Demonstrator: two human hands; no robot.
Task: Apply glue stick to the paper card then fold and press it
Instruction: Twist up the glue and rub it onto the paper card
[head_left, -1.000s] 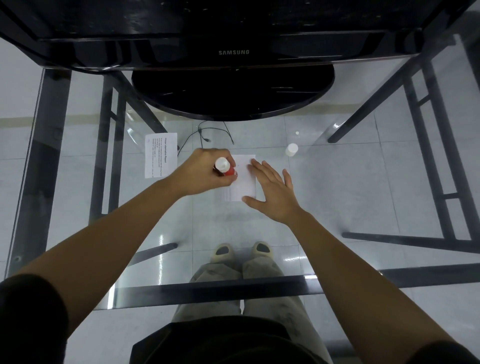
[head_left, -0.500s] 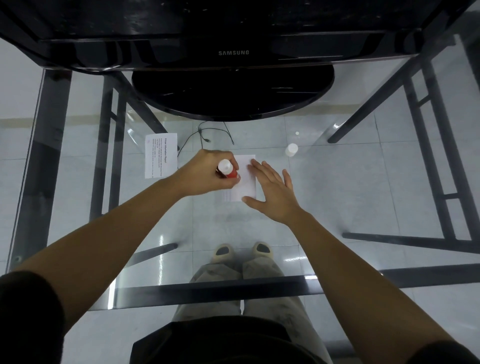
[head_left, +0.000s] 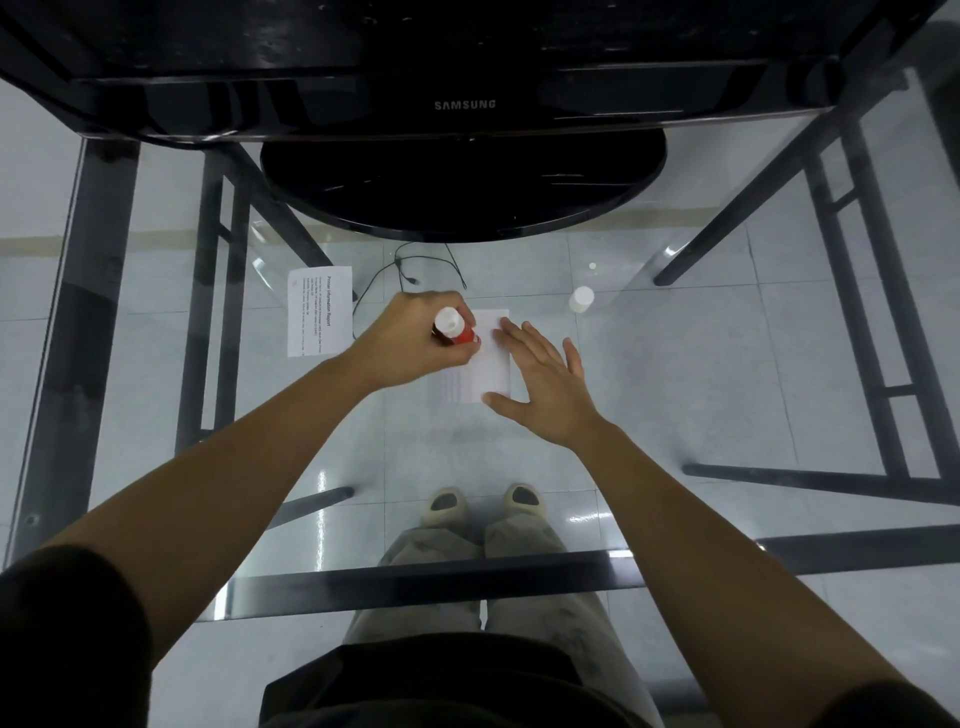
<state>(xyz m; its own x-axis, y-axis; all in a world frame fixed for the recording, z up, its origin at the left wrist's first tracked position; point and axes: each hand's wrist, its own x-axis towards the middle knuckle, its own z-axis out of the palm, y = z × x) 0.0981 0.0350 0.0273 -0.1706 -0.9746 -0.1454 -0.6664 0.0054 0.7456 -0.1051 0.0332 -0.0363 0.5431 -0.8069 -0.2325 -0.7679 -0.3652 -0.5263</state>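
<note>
Two grips work over a white paper card (head_left: 491, 366) lying flat near the middle of the glass tabletop (head_left: 727, 415), a little toward its far edge. Our left grip (head_left: 415, 340) is clenched around a red glue stick (head_left: 453, 328), whose white end points up at the camera while its lower end sits over the card's far left part; our fingers hide the tip, so we cannot tell whether it touches the paper. Our right grip (head_left: 545, 387) is released, fingers straight and spread, the palm lying along the card's right side and the thumb reaching across its near edge. Faint print shows on the card's near left portion. A small white cap (head_left: 581, 299) stands on the glass toward the right edge, well apart from the card, and a printed sheet (head_left: 318, 310) lies flat toward the left edge, just beyond our left wrist. At the far edge a black Samsung monitor (head_left: 462, 78) rises on its round base (head_left: 462, 192), with a thin black cable (head_left: 410, 265) looping between the base and the card. Through the glass we see the dark metal frame (head_left: 93, 312), and our own trousers (head_left: 431, 566) and light shoes (head_left: 447, 506) below the near edge.
</note>
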